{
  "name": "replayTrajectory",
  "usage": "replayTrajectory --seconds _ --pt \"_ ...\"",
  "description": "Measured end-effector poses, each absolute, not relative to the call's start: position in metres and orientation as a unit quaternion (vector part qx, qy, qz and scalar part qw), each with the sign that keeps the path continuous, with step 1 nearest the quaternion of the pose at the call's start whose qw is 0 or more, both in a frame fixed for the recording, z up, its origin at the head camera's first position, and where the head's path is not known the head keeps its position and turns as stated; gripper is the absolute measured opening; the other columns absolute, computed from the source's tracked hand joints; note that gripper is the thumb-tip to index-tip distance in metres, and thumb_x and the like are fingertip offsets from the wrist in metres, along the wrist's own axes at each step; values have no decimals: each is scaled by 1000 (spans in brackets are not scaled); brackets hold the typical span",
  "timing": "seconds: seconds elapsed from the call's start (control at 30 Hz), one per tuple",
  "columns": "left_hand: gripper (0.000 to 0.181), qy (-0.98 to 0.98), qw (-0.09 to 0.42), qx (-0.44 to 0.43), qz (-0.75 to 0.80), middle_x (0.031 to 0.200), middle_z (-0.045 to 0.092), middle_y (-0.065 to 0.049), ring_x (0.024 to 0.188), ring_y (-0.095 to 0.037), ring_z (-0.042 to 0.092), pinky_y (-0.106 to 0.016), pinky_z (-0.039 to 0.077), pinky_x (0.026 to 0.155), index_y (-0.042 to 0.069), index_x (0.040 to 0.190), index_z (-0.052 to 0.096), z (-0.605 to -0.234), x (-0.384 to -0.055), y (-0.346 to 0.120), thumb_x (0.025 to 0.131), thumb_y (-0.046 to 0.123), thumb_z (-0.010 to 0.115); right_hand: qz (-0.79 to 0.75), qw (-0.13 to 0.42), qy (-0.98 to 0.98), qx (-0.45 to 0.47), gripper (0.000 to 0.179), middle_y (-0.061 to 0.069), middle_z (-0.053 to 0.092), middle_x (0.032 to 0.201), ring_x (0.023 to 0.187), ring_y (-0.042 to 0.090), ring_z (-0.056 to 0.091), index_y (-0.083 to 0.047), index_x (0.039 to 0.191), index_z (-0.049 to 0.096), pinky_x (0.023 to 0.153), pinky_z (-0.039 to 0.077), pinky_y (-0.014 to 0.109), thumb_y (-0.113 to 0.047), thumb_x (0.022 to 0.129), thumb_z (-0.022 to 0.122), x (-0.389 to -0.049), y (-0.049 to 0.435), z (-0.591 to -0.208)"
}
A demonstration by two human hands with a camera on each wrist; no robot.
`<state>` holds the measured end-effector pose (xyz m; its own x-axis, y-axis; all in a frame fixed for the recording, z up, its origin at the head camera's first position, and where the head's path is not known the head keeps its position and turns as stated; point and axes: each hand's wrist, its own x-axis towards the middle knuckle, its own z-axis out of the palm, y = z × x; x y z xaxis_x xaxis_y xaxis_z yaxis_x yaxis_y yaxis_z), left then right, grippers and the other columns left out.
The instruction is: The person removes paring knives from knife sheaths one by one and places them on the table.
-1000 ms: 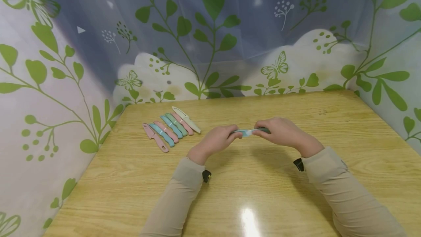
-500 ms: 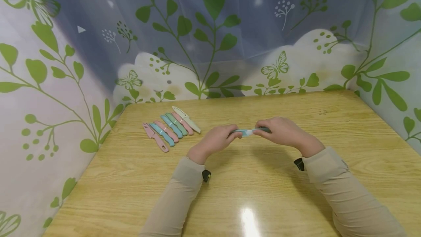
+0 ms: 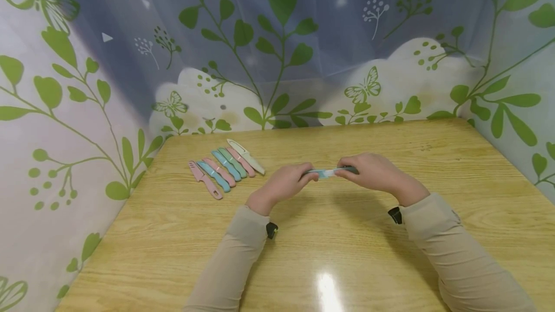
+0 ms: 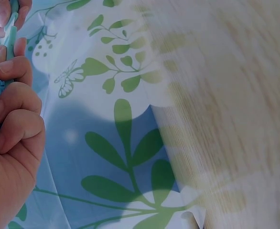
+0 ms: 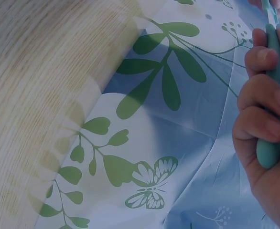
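Observation:
Between my two hands, above the table, a small knife (image 3: 326, 173) lies nearly level. My left hand (image 3: 286, 183) grips its light blue blade end with thumb and curled fingers. My right hand (image 3: 370, 172) holds the teal handle (image 5: 269, 155), fingers wrapped round it in the right wrist view. A short pale stretch shows between the hands; whether it is bare blade is too small to tell. In the left wrist view the left hand (image 4: 18, 138) covers most of the blade end. Left of the hands, several pastel knives (image 3: 225, 166) lie side by side in a slanting row.
Pink, blue, green and cream pieces make up the row, with a slotted pink knife (image 3: 205, 179) at its left end. The wooden table (image 3: 338, 254) meets a leaf-patterned cloth (image 3: 277, 76) along its back edge and sides.
The right hand has drifted very slightly to the right with the handle. The left hand and the row of knives look unchanged.

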<state>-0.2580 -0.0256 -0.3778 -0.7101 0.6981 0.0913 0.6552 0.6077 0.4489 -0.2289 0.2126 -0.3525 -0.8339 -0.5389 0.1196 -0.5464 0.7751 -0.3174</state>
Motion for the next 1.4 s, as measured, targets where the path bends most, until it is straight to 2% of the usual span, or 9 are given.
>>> replayTrajectory --seconds 0.5,0.8,1.1,1.4 --pt "28 895 40 383 227 86 66 -12 57 -11 35 -22 32 56 10 106 62 -377 -258 -27 103 31 45 170 10 -943 285 18 -4 61 70 51 8 39 -14 98 68 53 35 26 -29 98 57 -229 214 -352" --pt "27 896 33 380 226 74 54 2 57 -9 35 -21 32 56 10 105 62 -378 -259 -27 103 31 45 167 6 -946 278 20 -3 62 72 52 9 40 -11 100 69 54 35 27 -28 98 57 -229 215 -351" --pt "28 898 39 374 228 84 63 -9 59 -11 36 -23 33 58 11 106 62 -378 -260 -26 103 33 45 173 2 -944 280 22 -3 62 73 54 9 40 -12 101 69 55 36 27 -30 99 57 -231 216 -351" --pt "27 898 36 376 226 77 57 -2 58 -11 36 -22 32 57 12 105 62 -378 -260 -27 103 32 45 174 2 -945 278 21 -4 60 70 52 9 38 -12 101 69 54 34 27 -29 98 57 -229 217 -350"
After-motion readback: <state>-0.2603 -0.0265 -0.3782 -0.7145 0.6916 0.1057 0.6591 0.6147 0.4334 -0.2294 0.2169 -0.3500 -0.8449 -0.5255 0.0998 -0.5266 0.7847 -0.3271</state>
